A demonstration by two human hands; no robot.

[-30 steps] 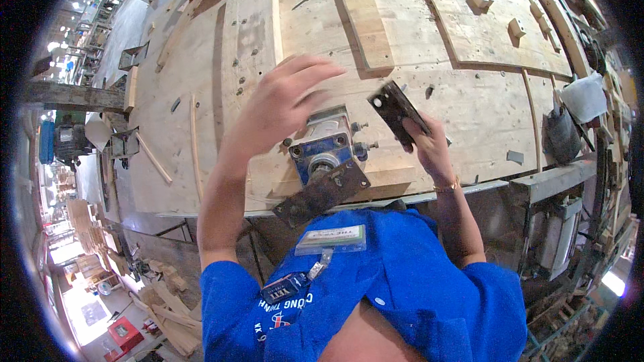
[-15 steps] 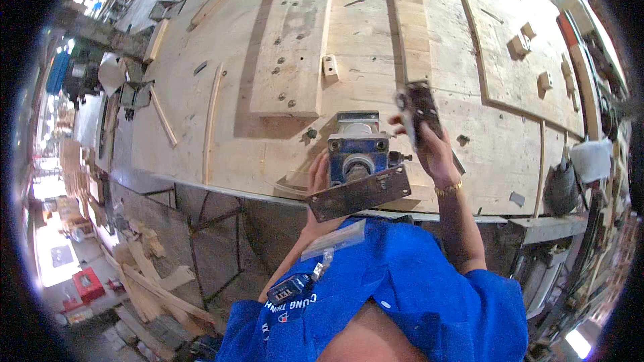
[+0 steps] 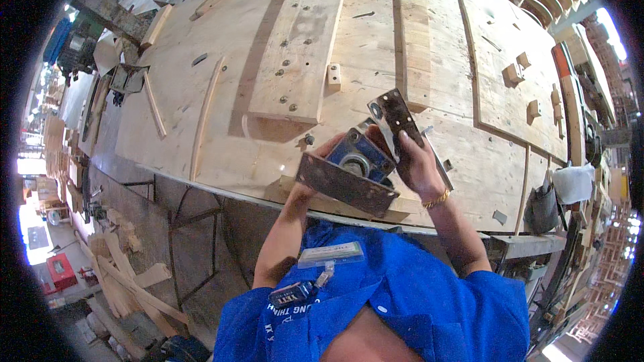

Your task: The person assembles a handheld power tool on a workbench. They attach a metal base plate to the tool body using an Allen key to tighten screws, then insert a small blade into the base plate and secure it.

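Note:
A blue metal block (image 3: 377, 151) with a round collar on top is tilted above the near part of the workbench. Attached or lying against its near side is a long dark metal plate (image 3: 345, 186). My left hand (image 3: 322, 151) grips the block from its left side, its fingers partly hidden behind it. In my right hand (image 3: 421, 167) is a second dark metal piece (image 3: 397, 118) with small holes, clasped with the thumb on its face. This piece stands close against the block's right side; whether the two touch I cannot tell.
The pale wooden workbench (image 3: 255, 161) carries a thick board (image 3: 302, 53) with bolt holes, a narrower plank (image 3: 417, 47) and a wide panel (image 3: 500, 67) at right. A small wooden block (image 3: 334, 77) lies by the thick board. A white bag (image 3: 573, 183) hangs at right.
The blue block has turned and tilted, its plate now sloping down to the right. My right hand has brought its dark metal piece leftward and nearer to the block.

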